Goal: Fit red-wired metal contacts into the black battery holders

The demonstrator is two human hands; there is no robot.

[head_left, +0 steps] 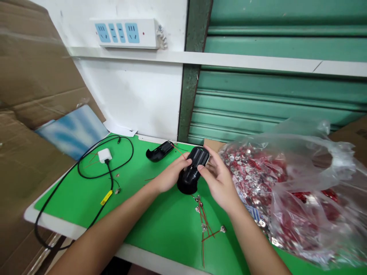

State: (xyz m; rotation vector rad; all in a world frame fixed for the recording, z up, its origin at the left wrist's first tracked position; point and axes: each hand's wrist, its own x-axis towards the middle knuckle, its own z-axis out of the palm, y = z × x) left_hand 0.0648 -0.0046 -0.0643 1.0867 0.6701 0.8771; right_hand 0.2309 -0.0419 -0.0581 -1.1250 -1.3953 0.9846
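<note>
Between my two hands is a black plastic housing with rounded slots in its upper part, held a little above the green table top. My left hand grips its left side, thumb on the front face. On the opposite side my right hand holds it, with the thumb pressed on the slotted part and fingers behind. Another black plastic housing lies on the table beyond my left hand, a thin red wire at its end. Just below the held housing lie several red wires with small metal contact pieces.
A clear plastic bag full of metal pieces and red wires takes up the right side. At left are a white adapter and a looped black cable. Cardboard stands far left; a socket strip is on the wall.
</note>
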